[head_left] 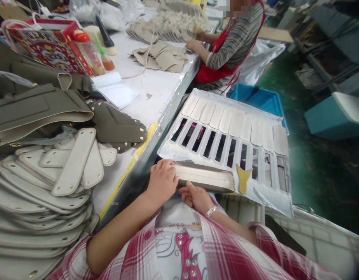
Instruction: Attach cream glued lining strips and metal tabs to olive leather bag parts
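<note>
A long leather piece (pixel 203 175), dark outside and pale inside with raised folded edges, lies across in front of my body. My left hand (pixel 163 182) is closed over its left end. At its lower edge, near that same end, my right hand (pixel 197 199) pinches it with the thumb on top and the fingers curled under. Just beyond is a white slotted rack (pixel 194 146), with a row of pale rounded strips (pixel 229 120) along its far part. A yellow notched scraper-like piece (pixel 243 178) rests beside the leather piece's right end.
Left, a white table (pixel 170 79) holds stacked cream straps (pixel 74 161), dark leather bag parts (pixel 36 111), a notepad (pixel 117 89) and bottles. A co-worker (pixel 229 46) handles beige pieces at the far table edge. Blue bins (pixel 258 99) stand beyond the rack.
</note>
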Demonstrator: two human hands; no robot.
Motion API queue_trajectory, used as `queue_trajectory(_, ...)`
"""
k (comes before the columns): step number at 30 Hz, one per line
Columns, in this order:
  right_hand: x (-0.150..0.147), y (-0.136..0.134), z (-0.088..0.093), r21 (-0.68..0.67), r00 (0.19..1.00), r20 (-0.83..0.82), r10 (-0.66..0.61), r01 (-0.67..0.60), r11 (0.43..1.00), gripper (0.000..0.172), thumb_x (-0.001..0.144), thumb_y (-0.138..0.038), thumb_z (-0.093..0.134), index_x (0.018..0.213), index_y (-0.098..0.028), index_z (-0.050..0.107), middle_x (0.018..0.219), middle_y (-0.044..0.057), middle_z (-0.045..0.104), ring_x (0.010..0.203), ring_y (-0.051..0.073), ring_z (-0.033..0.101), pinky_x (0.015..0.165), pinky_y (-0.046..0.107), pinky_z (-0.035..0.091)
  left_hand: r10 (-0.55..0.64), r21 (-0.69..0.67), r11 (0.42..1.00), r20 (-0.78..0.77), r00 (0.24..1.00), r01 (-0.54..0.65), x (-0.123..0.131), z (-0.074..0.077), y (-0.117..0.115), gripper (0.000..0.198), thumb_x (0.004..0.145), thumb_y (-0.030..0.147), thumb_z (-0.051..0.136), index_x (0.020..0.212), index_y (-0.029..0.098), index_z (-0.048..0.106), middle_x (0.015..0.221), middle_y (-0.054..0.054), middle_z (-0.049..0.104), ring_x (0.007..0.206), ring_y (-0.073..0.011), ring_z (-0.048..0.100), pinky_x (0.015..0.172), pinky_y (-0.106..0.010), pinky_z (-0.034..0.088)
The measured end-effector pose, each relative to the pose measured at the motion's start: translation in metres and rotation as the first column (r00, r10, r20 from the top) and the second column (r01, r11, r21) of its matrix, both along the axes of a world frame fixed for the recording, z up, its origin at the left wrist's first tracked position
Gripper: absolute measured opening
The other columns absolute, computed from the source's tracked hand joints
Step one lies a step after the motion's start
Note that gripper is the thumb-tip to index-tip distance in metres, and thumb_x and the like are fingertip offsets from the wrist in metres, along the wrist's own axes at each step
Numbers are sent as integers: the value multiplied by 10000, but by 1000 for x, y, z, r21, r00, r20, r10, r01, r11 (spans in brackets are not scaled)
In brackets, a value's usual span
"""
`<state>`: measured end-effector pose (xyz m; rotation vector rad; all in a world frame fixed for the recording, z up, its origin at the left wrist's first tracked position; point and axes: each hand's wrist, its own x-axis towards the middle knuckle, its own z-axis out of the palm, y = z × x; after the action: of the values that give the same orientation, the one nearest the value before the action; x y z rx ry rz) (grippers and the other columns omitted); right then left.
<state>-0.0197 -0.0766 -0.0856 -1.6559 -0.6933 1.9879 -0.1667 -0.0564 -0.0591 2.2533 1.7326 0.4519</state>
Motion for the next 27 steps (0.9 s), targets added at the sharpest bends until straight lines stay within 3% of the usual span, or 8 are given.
queue_trajectory(6, -19, 5, 4, -40, 1000, 11, 29, -29, 999, 477, 918, -378, 342, 635, -106, 613, 449, 6, 540, 293, 55, 372, 344, 209, 223, -95, -29, 994, 205, 974, 103, -30, -9, 0, 87, 804, 208, 523, 741, 167, 566, 1256, -76, 436, 1187, -231, 378, 1023, -390, 330)
queue_trajectory(17, -50, 2, 3, 58, 987, -80, 141, -137, 989, 528, 929, -427, 254, 581, -153, 540, 446, -11, 514, 281, 59, 337, 326, 207, 210, -111, -4, 994, 101, 989, 112, -27, -3, 1, 96, 746, 137, 497, 660, 172, 520, 1213, -105, 478, 1142, -258, 452, 983, -418, 390)
queue_trajectory(19, -32, 2, 12, 56, 967, -138, 214, -208, 977, 531, 918, -444, 293, 587, -138, 573, 442, -3, 525, 292, 61, 357, 341, 199, 246, -114, 16, 993, 47, 992, 114, -25, -1, 0, 36, 734, 163, 519, 763, 173, 538, 1219, -117, 482, 1140, -268, 461, 967, -432, 403)
queue_trajectory(21, 5, -2, 25, 137, 905, -225, 362, -338, 931, 463, 871, -474, 415, 653, -123, 623, 503, 6, 573, 350, 61, 424, 389, 186, 318, -119, 62, 991, -16, 993, 120, -20, 1, 0, 276, 734, 206, 545, 1007, 168, 530, 1268, -129, 461, 1167, -281, 445, 966, -453, 397)
queue_trajectory(23, 56, -9, 33, 293, 840, -239, 487, -416, 861, 424, 810, -516, 503, 775, -122, 654, 621, 18, 622, 448, 67, 504, 465, 183, 387, -168, 98, 980, -75, 983, 175, -6, 2, 4, 499, 762, 275, 551, 1231, 168, 421, 1327, -131, 430, 1215, -287, 408, 992, -473, 363)
queue_trajectory(25, 116, -17, 32, 355, 918, -56, 393, -349, 867, 491, 812, -564, 454, 845, -115, 649, 681, 38, 631, 500, 85, 539, 493, 199, 415, -273, 81, 956, -105, 956, 282, 20, 1, 11, 606, 788, 368, 539, 1322, 162, 340, 1365, -133, 405, 1253, -283, 374, 1024, -470, 324)
queue_trajectory(26, 145, -19, 26, 339, 959, 138, 247, -280, 898, 518, 830, -569, 403, 841, -108, 639, 661, 41, 619, 489, 94, 535, 483, 211, 419, -340, 47, 937, -106, 934, 347, 37, 0, 15, 638, 792, 417, 532, 1336, 153, 329, 1377, -137, 396, 1264, -279, 363, 1036, -460, 312)
queue_trajectory(27, 174, -19, 18, 305, 921, 378, 92, -217, 927, 510, 852, -551, 366, 848, -114, 630, 672, 41, 615, 509, 101, 543, 498, 220, 431, -408, -4, 912, -100, 907, 410, 57, -1, 19, 671, 789, 463, 526, 1344, 143, 327, 1384, -141, 390, 1270, -277, 361, 1043, -449, 306)
